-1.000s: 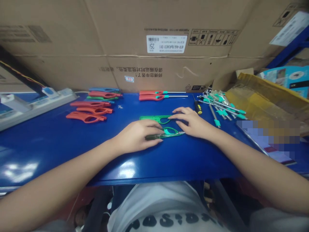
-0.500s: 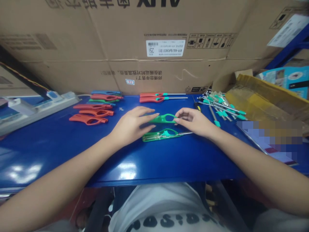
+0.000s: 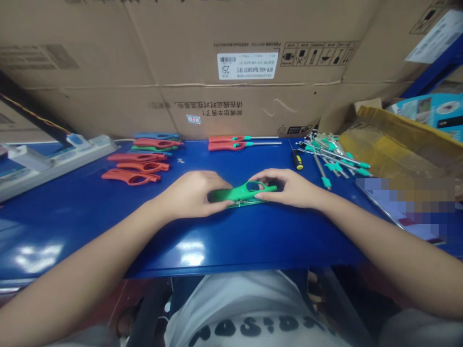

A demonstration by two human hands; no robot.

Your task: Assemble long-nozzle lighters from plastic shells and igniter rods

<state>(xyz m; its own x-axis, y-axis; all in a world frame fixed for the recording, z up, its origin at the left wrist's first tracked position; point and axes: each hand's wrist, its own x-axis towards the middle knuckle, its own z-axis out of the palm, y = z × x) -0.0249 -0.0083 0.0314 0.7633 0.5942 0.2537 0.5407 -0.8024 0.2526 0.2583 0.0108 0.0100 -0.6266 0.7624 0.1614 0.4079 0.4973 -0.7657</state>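
A green lighter shell half (image 3: 238, 193) is held between my two hands, slightly tilted above the other green half (image 3: 249, 204), whose inner parts and thin wires show along its near edge. My left hand (image 3: 197, 193) is closed around the wide end. With thumb and fingers, my right hand (image 3: 285, 188) pinches the narrow end near the loop opening. The metal tube of the lower half is hidden by my right hand. Two red lighters with metal tubes (image 3: 231, 145) lie beyond my hands.
On the left lie orange and red shells (image 3: 135, 176), with blue and green ones behind, beside a white power strip (image 3: 61, 164). To the right are a yellow-black screwdriver (image 3: 298, 160), a pile of metal tubes with teal parts (image 3: 336, 159) and a taped carton (image 3: 405, 144). A large cardboard box (image 3: 195, 58) stands behind.
Both hands have brought the green shell half toward me, over the lower green half, which is now mostly covered. My left fingers have closed around the wide end.
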